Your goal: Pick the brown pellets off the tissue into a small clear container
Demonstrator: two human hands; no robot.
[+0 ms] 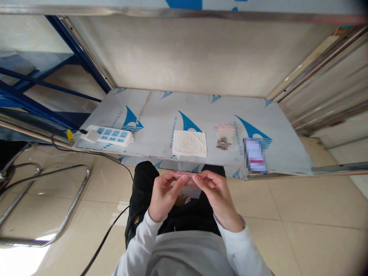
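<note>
Between my two hands is a small clear zip bag [191,190] with a reddish strip along its top edge. My left hand [166,193] pinches the strip near its left end. Thumb and fingers of my right hand [216,191] pinch it a little further right. The bag hangs down over my lap, and what it holds, if anything, I cannot make out. Beyond my hands, on the shelf, lie a folded white cloth or tissue [189,143] and another clear zip bag [224,138] with small brown pieces inside.
A film-covered metal shelf [155,103] spans the front. On it are a white power strip [110,135] at left and a blurred phone [255,156] at right. An upper shelf edge [143,13] runs above. Left stands a metal-framed chair [71,199]; a black cable [106,230] trails by my leg.
</note>
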